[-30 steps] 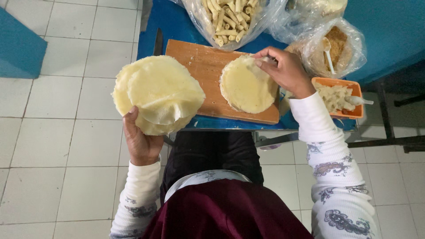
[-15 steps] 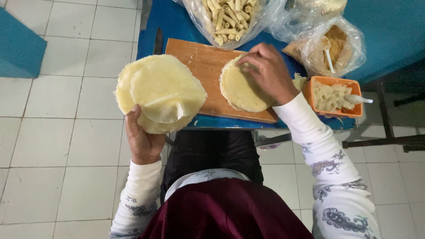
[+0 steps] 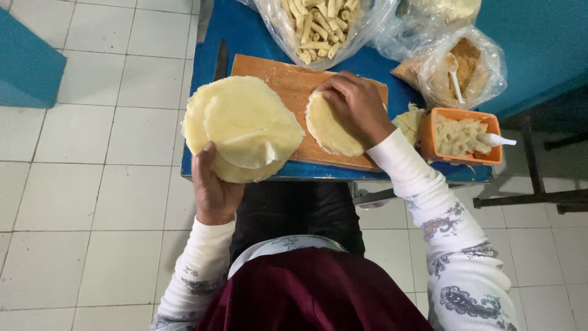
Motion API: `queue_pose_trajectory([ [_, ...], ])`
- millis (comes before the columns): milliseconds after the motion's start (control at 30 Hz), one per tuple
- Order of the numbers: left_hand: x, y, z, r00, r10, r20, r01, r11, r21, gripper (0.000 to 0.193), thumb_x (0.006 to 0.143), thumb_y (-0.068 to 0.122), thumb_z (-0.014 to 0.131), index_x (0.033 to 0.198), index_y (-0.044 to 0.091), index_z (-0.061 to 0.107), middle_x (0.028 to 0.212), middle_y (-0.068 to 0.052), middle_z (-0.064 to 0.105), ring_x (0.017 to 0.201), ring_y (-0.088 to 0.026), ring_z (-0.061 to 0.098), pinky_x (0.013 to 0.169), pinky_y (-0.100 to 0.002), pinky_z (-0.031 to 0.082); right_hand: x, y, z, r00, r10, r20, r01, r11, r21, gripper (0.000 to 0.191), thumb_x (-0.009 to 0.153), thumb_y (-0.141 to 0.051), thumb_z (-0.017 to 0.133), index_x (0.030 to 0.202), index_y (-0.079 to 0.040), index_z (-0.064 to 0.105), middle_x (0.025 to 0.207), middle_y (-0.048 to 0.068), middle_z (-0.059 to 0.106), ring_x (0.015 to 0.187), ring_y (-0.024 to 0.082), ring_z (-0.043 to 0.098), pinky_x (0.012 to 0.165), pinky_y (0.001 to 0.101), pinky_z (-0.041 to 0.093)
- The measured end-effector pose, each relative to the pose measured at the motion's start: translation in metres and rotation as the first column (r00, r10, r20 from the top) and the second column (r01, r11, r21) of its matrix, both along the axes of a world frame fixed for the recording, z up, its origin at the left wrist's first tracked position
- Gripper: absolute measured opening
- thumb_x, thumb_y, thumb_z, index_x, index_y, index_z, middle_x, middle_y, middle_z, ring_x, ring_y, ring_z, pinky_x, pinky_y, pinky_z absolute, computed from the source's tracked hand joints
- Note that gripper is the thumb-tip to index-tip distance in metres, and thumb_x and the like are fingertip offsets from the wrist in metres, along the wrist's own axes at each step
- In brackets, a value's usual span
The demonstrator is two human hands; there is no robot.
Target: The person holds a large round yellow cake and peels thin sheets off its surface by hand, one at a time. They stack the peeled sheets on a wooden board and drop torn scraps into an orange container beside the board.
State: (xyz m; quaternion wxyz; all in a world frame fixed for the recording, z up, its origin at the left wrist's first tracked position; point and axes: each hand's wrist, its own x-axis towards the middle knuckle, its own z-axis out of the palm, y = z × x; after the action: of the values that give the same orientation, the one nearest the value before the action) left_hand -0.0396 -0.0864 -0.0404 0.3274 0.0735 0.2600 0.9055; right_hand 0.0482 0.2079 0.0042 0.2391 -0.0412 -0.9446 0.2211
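The round wrapper (image 3: 334, 125) lies flat on the wooden board (image 3: 275, 76), which sits on the blue table (image 3: 245, 30). The right hand (image 3: 358, 104) rests on top of the wrapper, palm down, with the fingers spread flat over its far and right side; it presses more than it grips. The left hand (image 3: 211, 190) is off to the left, in front of the table edge, and it holds up a stack of wrappers (image 3: 242, 125) from below, thumb on the near rim. So the single wrapper is right under the right hand and well to the right of the left hand. It is round, so it has no long side. Behind the board is a clear bag of rolled sticks (image 3: 321, 24). To the right are an orange tub (image 3: 462, 138) of filling with a white spoon (image 3: 499, 140), and a bag of brown crumbs (image 3: 468, 61).
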Motion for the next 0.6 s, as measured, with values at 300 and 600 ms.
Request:
queue_pose_trajectory([
  [300, 0.012, 0.043, 0.019, 0.992, 0.025, -0.127, -0.016, 0.997, 0.075, 0.058, 0.106, 0.024, 0.050, 0.157, 0.011, 0.026, 0.150, -0.013, 0.047, 0.136, -0.030, 0.054, 0.108, -0.048, 0.052, 0.024, -0.029, 0.041, 0.976, 0.165, -0.145, -0.165, 0.986, 0.010, 0.039, 0.109, -0.019, 0.061, 0.145, -0.004, 0.058, 0.143, 0.018, 0.062, 0.135, 0.034, 0.059, 0.115, 0.0411, 0.048],
  [600, 0.026, 0.076, 0.014, 0.975, -0.008, -0.224, 0.051, 0.981, 0.186, 0.054, 0.117, 0.025, 0.042, 0.165, 0.009, 0.022, 0.158, -0.014, 0.043, 0.144, -0.025, 0.049, 0.120, -0.041, 0.045, 0.021, -0.105, 0.051, 0.957, 0.072, -0.281, -0.069, 0.997, 0.018, 0.018, 0.099, -0.019, 0.074, 0.109, -0.007, 0.068, 0.109, 0.008, 0.070, 0.103, 0.027, 0.067, 0.089, 0.0380, 0.054],
])
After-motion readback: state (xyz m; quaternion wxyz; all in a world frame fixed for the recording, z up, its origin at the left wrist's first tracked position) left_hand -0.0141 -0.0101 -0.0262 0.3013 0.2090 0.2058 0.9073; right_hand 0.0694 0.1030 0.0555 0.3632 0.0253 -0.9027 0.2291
